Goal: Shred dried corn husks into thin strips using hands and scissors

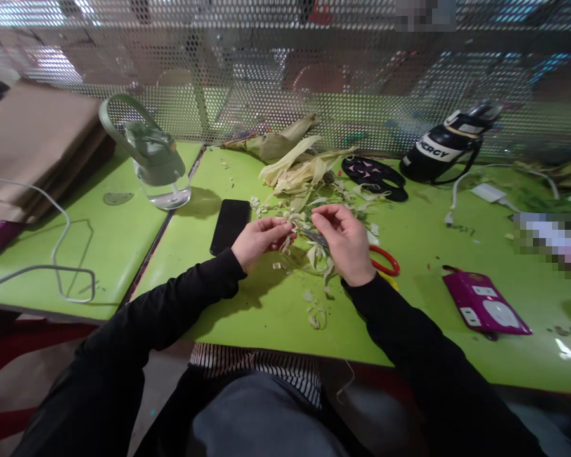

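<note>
Over the green table, my left hand (pixel 264 240) is closed, thumb and fingertips pinching a small pale strip of corn husk (pixel 287 244). My right hand (pixel 347 241) sits just to its right, fingers drawn together in a pinch; whatever is between them is too small to make out. Partly beneath the right hand lie scissors with red handles (pixel 384 260). Curled husk scraps (pixel 316 254) are scattered under and around both hands. Beyond the fingertips is a heap of pale corn husks (pixel 297 171), with a husk-wrapped cob shape (pixel 280 143) behind it.
A black phone (pixel 229 226) lies beside my left hand. A green-lidded water bottle (pixel 159 162) stands farther left, near brown paper bags (pixel 33 146). To the right are a black eye mask-like item (pixel 375 178), a black bottle (pixel 440 149), a white cable, and a purple power strip (pixel 488 301).
</note>
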### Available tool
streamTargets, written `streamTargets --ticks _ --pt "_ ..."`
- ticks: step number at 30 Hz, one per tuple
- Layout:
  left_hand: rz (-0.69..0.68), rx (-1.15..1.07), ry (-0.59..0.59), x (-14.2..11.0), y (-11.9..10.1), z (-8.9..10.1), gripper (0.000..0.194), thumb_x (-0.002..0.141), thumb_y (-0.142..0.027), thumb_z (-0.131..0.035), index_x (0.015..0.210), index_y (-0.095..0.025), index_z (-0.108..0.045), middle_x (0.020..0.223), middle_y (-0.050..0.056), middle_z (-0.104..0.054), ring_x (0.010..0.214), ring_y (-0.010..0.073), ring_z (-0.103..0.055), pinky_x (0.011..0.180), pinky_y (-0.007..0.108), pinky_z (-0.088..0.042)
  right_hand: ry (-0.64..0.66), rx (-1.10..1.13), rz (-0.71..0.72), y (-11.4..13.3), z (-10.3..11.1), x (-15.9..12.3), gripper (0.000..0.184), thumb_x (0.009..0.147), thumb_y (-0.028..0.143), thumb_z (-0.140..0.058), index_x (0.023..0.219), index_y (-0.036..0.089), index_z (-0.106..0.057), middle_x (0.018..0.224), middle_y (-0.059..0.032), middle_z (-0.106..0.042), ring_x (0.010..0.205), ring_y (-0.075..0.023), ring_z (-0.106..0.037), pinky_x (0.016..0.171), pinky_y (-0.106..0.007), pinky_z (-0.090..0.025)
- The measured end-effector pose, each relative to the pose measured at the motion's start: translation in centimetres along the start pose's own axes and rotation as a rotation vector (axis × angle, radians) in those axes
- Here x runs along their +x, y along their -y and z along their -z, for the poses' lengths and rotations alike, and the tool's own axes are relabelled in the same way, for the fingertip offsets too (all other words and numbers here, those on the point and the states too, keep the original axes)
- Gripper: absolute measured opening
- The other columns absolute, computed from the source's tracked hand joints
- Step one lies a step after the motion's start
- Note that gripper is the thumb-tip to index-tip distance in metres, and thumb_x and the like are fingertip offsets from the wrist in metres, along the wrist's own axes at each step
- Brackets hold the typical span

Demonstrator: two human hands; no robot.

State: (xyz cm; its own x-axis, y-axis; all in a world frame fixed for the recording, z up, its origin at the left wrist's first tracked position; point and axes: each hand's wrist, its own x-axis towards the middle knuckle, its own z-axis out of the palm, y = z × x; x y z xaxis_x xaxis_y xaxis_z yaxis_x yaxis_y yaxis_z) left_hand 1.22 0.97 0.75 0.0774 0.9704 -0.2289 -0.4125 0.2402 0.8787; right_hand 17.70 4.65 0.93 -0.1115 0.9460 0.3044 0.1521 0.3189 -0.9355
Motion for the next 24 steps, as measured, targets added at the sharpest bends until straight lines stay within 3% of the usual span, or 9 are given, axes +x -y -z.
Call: streamTargets --ticks 6,11,16,24 --pt "-0.168 0.04 -0.02 0.2 0.2 0.2 0.021 0.068 -0.016 -0.078 0.074 -0.013 -0.059 0.062 -0.004 -0.062 0.053 0.004 -0.051 0.057 0.02 -0.04 0.099 -0.005 -0.021 0.6 -0.2 -0.7 0.024 0.083 0.045 -0.067 0.089 0.022 -0.064 0.078 0.001 -0.063 0.069 -0.0132 -0.056 0.065 -0.029 -0.048" --pt "-0.288 0.103 -0.021 0.1 0.4 0.2 0.031 0.062 -0.024 -0.084 0.073 -0.014 -0.056 0.066 -0.005 -0.06 0.06 0.0053 -0.052 0.062 0.022 -0.043 0.21 0.009 -0.026 1.0 -0.3 -1.1 0.034 0.083 0.052 -0.066 0.095 0.021 -0.063 0.087 -0.0021 -0.066 0.075 -0.0145 -0.06 0.068 -0.03 -0.05" --pt "-0.307 0.113 -0.032 0.5 1.4 0.4 0.042 0.058 -0.031 -0.087 0.072 -0.015 -0.05 0.069 -0.005 -0.059 0.064 0.0072 -0.054 0.069 0.026 -0.045 0.21 0.055 -0.043 0.9 -0.8 -1.3 0.031 0.074 0.043 -0.076 0.091 0.022 -0.061 0.089 -0.0021 -0.067 0.08 -0.0163 -0.063 0.075 -0.033 -0.052" --pt "-0.28 0.107 0.019 0.8 1.7 0.6 0.039 0.062 -0.032 -0.085 0.078 -0.014 -0.054 0.077 -0.001 -0.064 0.071 0.0098 -0.058 0.073 0.028 -0.044 0.179 0.023 -0.066 1.1 -0.7 -1.3 0.02 0.079 0.035 -0.07 0.091 0.02 -0.065 0.084 -0.0015 -0.067 0.073 -0.0142 -0.061 0.072 -0.032 -0.051"
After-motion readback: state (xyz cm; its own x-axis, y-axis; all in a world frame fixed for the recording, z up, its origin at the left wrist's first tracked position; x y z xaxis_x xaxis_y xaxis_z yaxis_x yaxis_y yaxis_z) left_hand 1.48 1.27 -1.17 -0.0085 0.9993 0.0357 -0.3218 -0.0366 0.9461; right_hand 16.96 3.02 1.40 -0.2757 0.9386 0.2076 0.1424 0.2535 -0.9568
